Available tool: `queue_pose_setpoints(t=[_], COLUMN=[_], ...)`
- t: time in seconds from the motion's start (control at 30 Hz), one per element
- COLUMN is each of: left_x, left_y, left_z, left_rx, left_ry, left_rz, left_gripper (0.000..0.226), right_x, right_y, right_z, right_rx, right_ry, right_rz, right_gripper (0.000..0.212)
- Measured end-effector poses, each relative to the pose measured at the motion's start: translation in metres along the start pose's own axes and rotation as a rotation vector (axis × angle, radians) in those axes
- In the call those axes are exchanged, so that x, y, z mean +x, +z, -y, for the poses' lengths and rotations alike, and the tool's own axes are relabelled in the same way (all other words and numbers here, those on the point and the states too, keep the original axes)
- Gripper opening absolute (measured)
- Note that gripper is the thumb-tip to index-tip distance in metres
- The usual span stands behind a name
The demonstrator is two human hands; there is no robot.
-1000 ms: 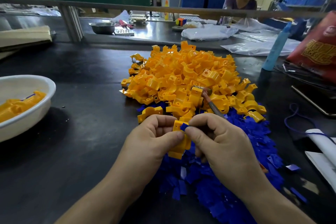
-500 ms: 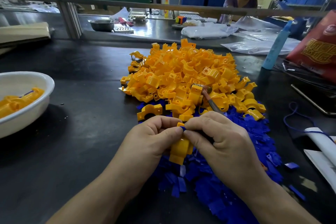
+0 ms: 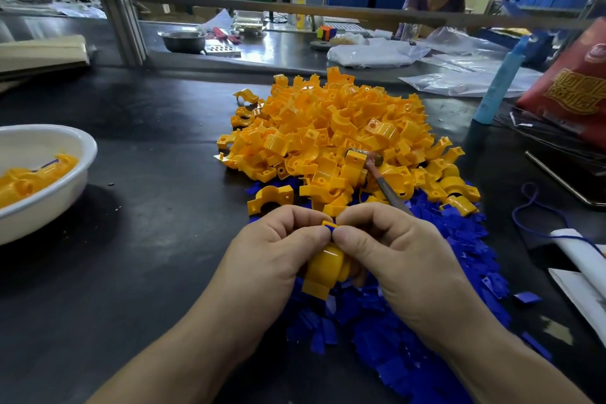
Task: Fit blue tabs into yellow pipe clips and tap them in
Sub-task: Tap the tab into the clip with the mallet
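My left hand (image 3: 272, 256) grips a yellow pipe clip (image 3: 324, 270) above the near edge of the blue tab heap (image 3: 410, 321). My right hand (image 3: 396, 259) pinches a small blue tab (image 3: 332, 228) at the clip's top end with thumb and forefinger. The same hand also holds a small hammer (image 3: 383, 182), whose handle sticks out past the fingers toward the big pile of yellow clips (image 3: 337, 138). Most of the tab is hidden between my fingertips.
A white bowl (image 3: 49, 207) with finished clips stands at the left. A light blue tube (image 3: 498, 85), a red bag (image 3: 574, 88), plastic sheets and a blue cord (image 3: 537, 223) crowd the right. A person sits at the far bench behind a metal rail (image 3: 295, 6).
The clip has turned in my left hand, its rounded back now facing me. My right thumb and forefinger have closed over the blue tab at its top.
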State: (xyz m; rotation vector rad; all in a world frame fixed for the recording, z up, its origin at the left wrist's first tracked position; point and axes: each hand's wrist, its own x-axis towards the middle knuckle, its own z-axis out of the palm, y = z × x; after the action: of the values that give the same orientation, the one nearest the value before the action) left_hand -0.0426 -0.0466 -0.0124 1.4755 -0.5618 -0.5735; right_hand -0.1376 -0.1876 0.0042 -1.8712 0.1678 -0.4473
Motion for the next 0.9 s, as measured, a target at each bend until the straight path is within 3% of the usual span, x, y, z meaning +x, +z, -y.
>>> queue_pose_setpoints(t=[0.3, 0.4, 0.47, 0.53, 0.63, 0.73, 0.9], left_x=[-0.003, 0.003, 0.01, 0.014, 0.018, 0.021, 0.021], left_y=[0.0, -0.014, -0.037, -0.059, -0.075, -0.075, -0.078], left_z=[-0.003, -0.012, -0.018, -0.021, -0.016, -0.012, -0.011], left_rx=[-0.016, 0.018, 0.132, 0.31, 0.534, 0.786, 0.961], left_ry=[-0.042, -0.037, -0.068, -0.133, -0.212, -0.248, -0.227], left_rz=[-0.021, -0.12, -0.23, -0.322, -0.367, -0.343, -0.328], left_gripper=[0.024, 0.008, 0.01, 0.008, 0.012, 0.015, 0.014], right_x=[-0.003, -0.003, 0.002, 0.006, 0.01, 0.009, 0.011], right_y=[0.006, -0.003, -0.019, -0.036, -0.049, -0.048, -0.047], right_z=[0.004, 0.002, -0.003, -0.008, -0.019, -0.024, -0.024], right_rx=[-0.126, -0.435, -0.73, -0.995, -1.254, -1.227, -1.23], right_ry=[-0.079, -0.182, -0.239, -0.106, 0.175, 0.211, 0.164], right_rz=[-0.034, -0.165, -0.314, -0.366, -0.233, -0.188, -0.229], right_gripper=[0.013, 0.027, 0.035, 0.042, 0.047, 0.038, 0.034])
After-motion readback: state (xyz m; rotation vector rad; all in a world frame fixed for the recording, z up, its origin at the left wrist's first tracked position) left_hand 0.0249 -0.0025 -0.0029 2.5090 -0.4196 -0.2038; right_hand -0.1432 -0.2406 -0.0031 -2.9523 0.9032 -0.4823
